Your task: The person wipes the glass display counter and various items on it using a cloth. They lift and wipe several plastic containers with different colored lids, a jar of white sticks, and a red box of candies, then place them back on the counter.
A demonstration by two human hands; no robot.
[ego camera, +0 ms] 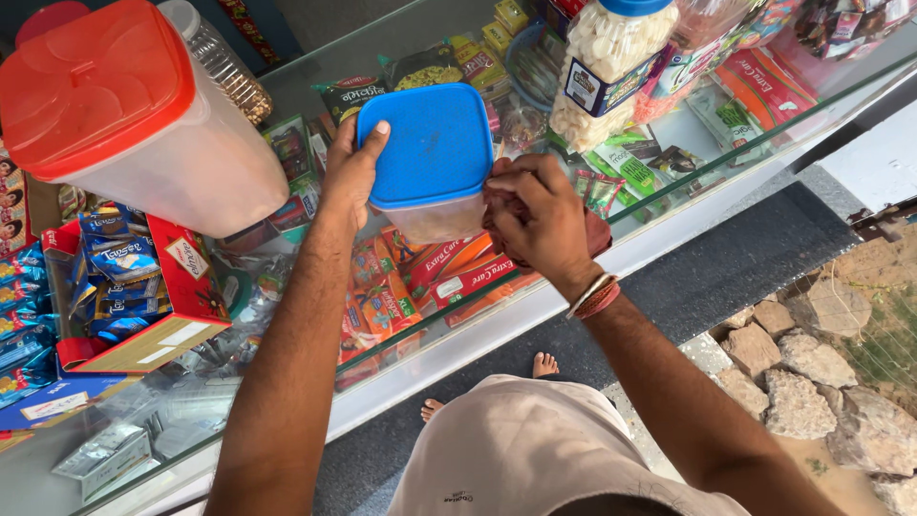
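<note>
A clear plastic container with a blue lid (432,143) stands on the glass counter top (287,382). My left hand (351,172) grips its left side, thumb on the lid's edge. My right hand (537,220) presses a dark red cloth (597,234) against the container's right wall. Threads are tied round my right wrist.
A large jar with a red lid (115,115) stands at the left, a blue-capped jar of white pieces (611,67) at the back right. Snack packets and red boxes (172,296) fill the case under the glass. Stones (812,373) lie on the ground at the right.
</note>
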